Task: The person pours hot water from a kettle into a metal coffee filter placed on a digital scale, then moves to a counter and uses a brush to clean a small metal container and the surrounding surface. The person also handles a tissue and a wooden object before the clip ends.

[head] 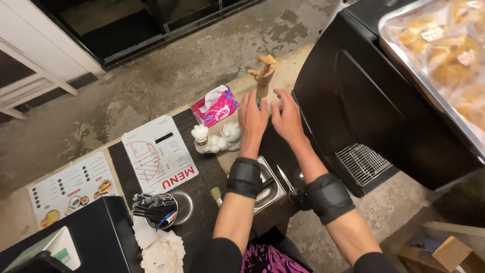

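Hands: left hand & right hand open, palms down, by wooden hand model.

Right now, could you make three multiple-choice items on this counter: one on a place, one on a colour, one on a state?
1. Where is the tissue pack?
A. left of the wooden hand
B. on the tray
C. in the cup

2. What colour are the wrist bands?
A. white
B. black
C. pink

3. How are the left hand and right hand?
A. fists
B. holding pens
C. open, side by side

Answers: 1 A, it lies left of it. 2 B, both look black. 3 C, fingers are spread.
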